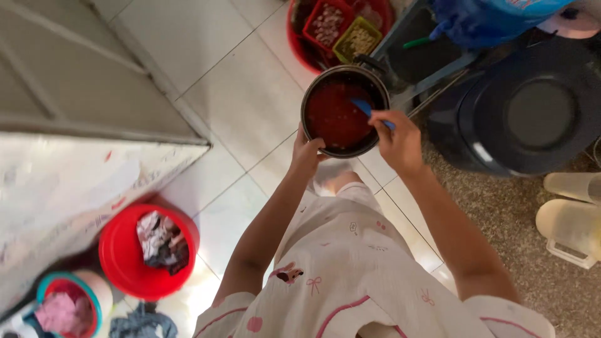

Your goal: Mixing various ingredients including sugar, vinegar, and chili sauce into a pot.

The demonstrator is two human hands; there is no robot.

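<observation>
Pot (pixel 341 112): a round dark metal pot, seen from above, held out in front of us over a white tiled floor (pixel 250 94). It holds a dark red liquid. Our left hand (pixel 307 153) is closed on the pot's near rim, thumb over the edge, bearing it from below and to the left. Our right hand (pixel 397 141) is at the pot's right rim, fingers pinched tight around a blue spatula (pixel 369 109) whose blade dips into the red liquid. So the pot sits between our two hands, a little beyond them, with both forearms reaching up to it from the bottom of the view.

We wear a pale patterned garment (pixel 350 275) with pink trim. Just beyond the pot stands a red basin (pixel 297 37) with small red and yellow baskets inside. To the right sits a large black lidded container (pixel 532 112) on a speckled surface, with pale plastic jugs (pixel 570 225) beside it. At lower left, well apart from us, a red bucket (pixel 125 256) holds crumpled cloth, and a smaller teal-rimmed tub (pixel 69 300) lies next to it.
</observation>
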